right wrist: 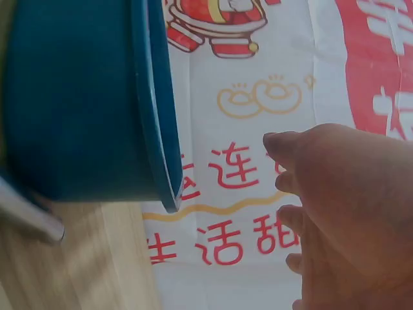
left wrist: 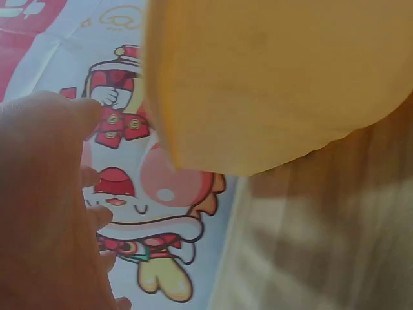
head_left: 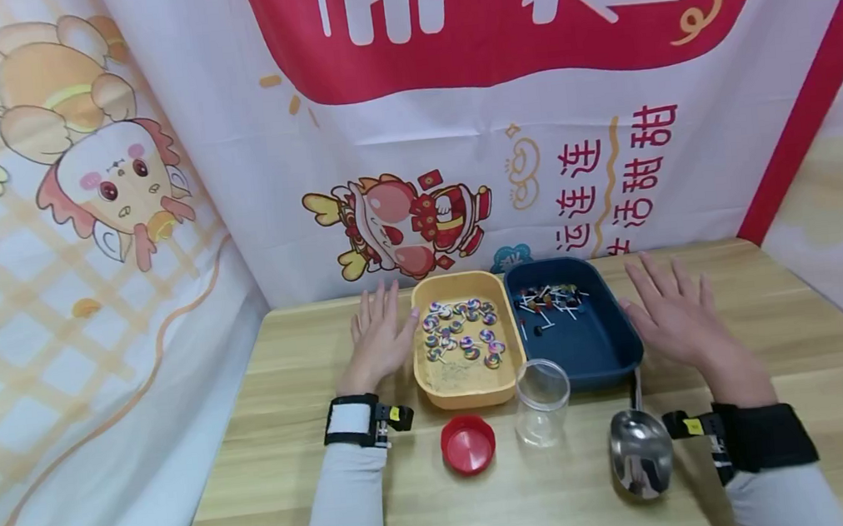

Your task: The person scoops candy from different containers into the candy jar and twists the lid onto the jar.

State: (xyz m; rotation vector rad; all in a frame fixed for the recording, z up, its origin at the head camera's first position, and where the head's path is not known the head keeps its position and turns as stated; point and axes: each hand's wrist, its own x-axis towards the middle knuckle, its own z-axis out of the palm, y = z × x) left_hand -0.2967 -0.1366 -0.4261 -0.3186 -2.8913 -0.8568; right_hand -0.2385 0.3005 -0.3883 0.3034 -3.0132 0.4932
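Observation:
My left hand (head_left: 380, 333) lies flat on the wooden table, fingers straight, just left of a yellow tray (head_left: 469, 380) holding several swirl-coloured candies (head_left: 461, 336). My right hand (head_left: 672, 312) rests flat, fingers spread, just right of a dark blue tray (head_left: 594, 348) with several dark lollipops (head_left: 549, 300) at its far end. Neither hand holds anything. In the left wrist view the yellow tray's wall (left wrist: 271, 77) fills the top, my left hand (left wrist: 45, 206) beside it. The right wrist view shows the blue tray's wall (right wrist: 77, 97) and my right hand (right wrist: 348, 213).
A clear plastic jar (head_left: 542, 400) stands open in front of the trays, its red lid (head_left: 468, 443) lying to its left. A metal scoop (head_left: 640, 448) lies near my right wrist. Printed banners hang behind and at both sides of the table (head_left: 298, 491).

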